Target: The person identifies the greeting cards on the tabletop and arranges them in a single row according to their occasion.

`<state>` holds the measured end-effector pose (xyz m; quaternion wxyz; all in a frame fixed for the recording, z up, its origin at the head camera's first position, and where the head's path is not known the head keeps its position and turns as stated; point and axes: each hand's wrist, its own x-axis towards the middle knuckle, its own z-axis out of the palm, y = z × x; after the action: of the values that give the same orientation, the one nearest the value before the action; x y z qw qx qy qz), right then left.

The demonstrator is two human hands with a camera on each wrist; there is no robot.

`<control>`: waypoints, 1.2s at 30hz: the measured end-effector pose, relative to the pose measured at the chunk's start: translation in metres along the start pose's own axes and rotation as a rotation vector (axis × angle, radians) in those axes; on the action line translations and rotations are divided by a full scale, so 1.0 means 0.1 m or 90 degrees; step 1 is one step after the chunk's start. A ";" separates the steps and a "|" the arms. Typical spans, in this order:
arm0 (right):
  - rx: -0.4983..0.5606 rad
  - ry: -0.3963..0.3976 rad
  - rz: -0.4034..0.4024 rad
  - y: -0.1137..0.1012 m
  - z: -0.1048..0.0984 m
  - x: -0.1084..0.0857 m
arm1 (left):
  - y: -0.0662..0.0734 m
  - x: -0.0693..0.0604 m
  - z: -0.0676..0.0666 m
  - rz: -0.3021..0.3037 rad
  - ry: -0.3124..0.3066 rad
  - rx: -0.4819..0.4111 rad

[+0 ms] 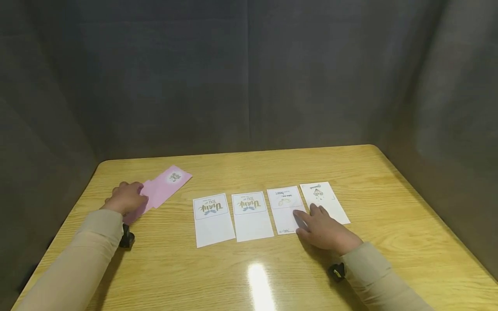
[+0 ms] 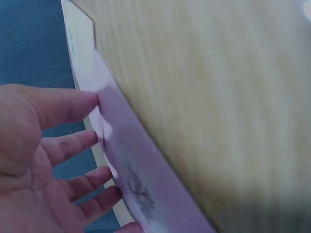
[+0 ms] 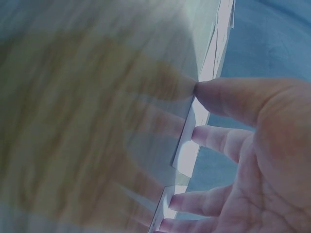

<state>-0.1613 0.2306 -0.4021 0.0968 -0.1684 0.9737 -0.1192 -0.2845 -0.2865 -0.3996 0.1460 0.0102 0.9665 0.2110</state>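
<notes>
At the table's left side my left hand [image 1: 125, 198] rests its fingers and thumb on pink cards. The farther pink card [image 1: 171, 180] bears a small tree print in a pale circle; another pink card [image 2: 138, 184] with a similar print lies beneath the hand, mostly covered in the head view. On the right, my right hand [image 1: 324, 230] touches a white card with gold print [image 1: 284, 205], its thumb near that card's lower edge. Other fingertips reach the neighbouring white card with an umbrella-like drawing [image 1: 324, 198]. Fingers of both hands are spread.
Two white cards printed "Thank You", a left one [image 1: 213, 231] and a right one [image 1: 253, 226], lie side by side in the same row. All rest on a wooden table [image 1: 186, 276] with rounded far corners. Dark grey curtains [image 1: 175, 86] stand behind it and at both sides.
</notes>
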 end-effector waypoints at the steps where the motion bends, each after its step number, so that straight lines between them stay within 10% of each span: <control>1: -0.002 0.000 0.001 0.00 0.01 0.00 | 0.01 0.01 0.00 -0.003 -0.001 0.003; 10: 0.005 -0.004 -0.005 -0.01 0.05 0.00 | 0.09 0.06 0.03 -0.047 -0.001 0.013; 18: 0.006 0.001 -0.013 -0.03 0.06 0.00 | 0.04 0.06 0.02 -0.009 0.130 -0.004; 24: 0.011 0.005 -0.014 -0.02 0.07 0.00 | 0.07 0.04 0.01 0.025 0.203 -0.147; 36: 0.000 0.018 -0.012 0.00 0.01 0.03 | 0.33 -0.15 0.03 0.068 0.143 -0.325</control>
<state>-0.1637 0.2297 -0.4037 0.0820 -0.1760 0.9733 -0.1222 -0.2704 -0.2562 -0.3841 0.0246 0.0004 0.8903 0.4548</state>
